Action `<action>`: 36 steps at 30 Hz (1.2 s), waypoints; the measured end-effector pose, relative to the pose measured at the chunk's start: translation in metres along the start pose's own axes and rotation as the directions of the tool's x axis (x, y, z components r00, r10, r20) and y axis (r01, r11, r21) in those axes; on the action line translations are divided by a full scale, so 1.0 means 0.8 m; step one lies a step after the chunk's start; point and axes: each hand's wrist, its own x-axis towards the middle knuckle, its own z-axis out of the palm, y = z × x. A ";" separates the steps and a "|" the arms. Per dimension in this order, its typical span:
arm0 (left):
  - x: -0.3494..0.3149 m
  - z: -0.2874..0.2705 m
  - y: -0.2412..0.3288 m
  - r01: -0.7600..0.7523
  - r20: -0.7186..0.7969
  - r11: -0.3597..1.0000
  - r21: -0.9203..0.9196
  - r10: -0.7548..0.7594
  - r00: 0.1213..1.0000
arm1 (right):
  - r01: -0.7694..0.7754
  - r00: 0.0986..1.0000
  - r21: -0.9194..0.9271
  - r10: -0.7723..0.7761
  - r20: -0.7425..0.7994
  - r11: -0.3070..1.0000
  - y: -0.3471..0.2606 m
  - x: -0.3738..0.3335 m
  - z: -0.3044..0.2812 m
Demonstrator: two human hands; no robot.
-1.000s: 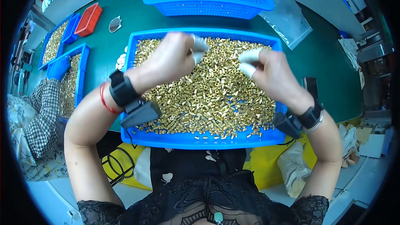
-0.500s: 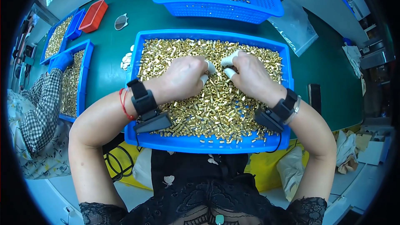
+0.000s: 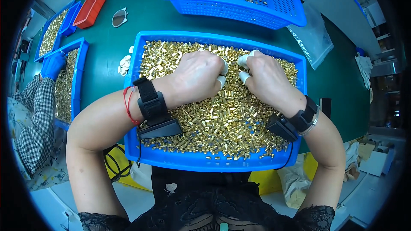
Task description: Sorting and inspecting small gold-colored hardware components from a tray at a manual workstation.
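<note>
A blue tray (image 3: 192, 162) lies in front of me, spread with small brass fittings (image 3: 214, 124), short and hollow. My left hand (image 3: 198, 77) is over its middle, fingers curled and thumb bent toward the forefinger. Just to the right, my right hand (image 3: 270, 77) is closed in the same way, with a small gap between the two. White finger covers are on the thumb and forefinger of each hand. Both sets of fingertips are down at the fittings; whatever they grip is too small or hidden to make out.
Beyond the tray stands a blue perforated basket (image 3: 239, 15) with more brass pieces. A clear plastic bag (image 3: 312, 42) lies to its right. On the left are a red bin (image 3: 90, 9), a small mirror (image 3: 119, 17) and a co-worker's blue-gloved hand (image 3: 54, 65) at another tray.
The view has shifted slightly, so the tray sits a little differently in it. Both hands stay curled over the fittings, the fingertips only slightly moved.
</note>
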 end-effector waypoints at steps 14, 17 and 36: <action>0.006 -0.002 -0.001 -0.053 0.036 0.997 0.064 0.051 0.998 | 0.085 0.991 0.084 -0.093 0.098 0.993 0.004 0.006 -0.003; 0.006 -0.003 -0.002 -0.048 0.079 0.991 0.125 0.038 0.996 | 0.080 0.993 0.081 -0.087 0.081 0.993 0.005 0.006 0.002; -0.002 0.017 -0.002 0.002 0.029 0.999 0.053 -0.004 1.000 | 0.150 0.986 0.118 -0.157 0.048 0.982 0.007 0.010 0.004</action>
